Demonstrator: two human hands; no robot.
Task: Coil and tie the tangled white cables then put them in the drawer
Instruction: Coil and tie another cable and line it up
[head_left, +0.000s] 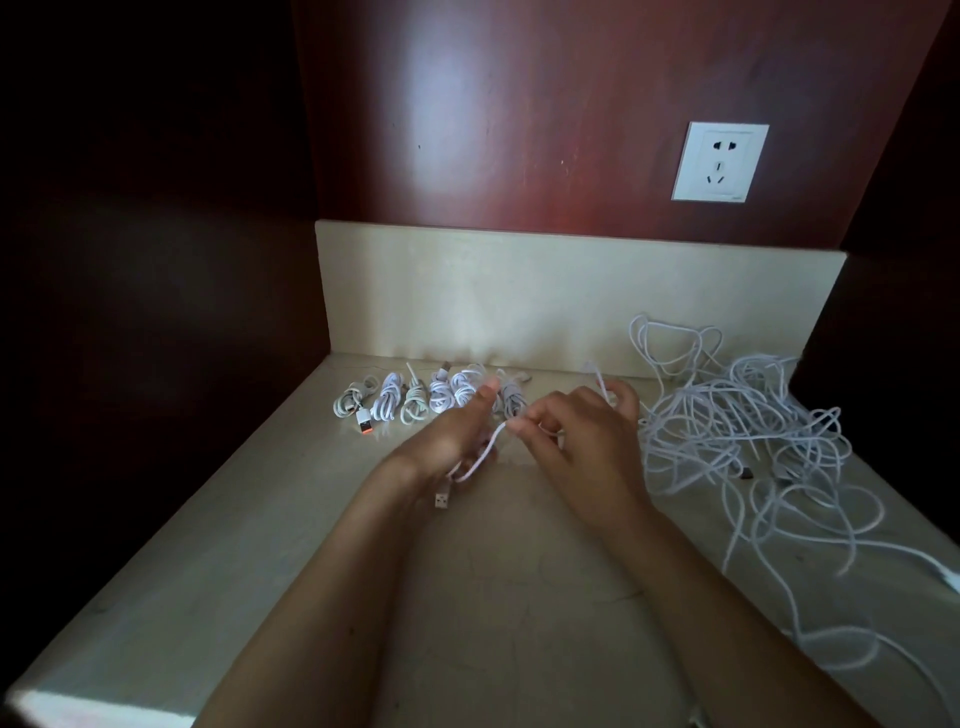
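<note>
Counter (260, 545): both hands hold one cable (491, 441) just above the surface. The left hand (452, 436) grips it near the plug (442, 500), which dangles below. The right hand (582, 441) pinches the next stretch, apparently to form a loop. The tangle (737, 426) lies right, within reach. Finished bundles (415, 400) sit in a row by the backsplash, out of the way. No drawer is visible.

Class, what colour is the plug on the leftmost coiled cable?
Orange plug, head view.

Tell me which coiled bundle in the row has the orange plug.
The leftmost bundle: an orange-tipped plug lies at its near end; the others show no orange.
</note>
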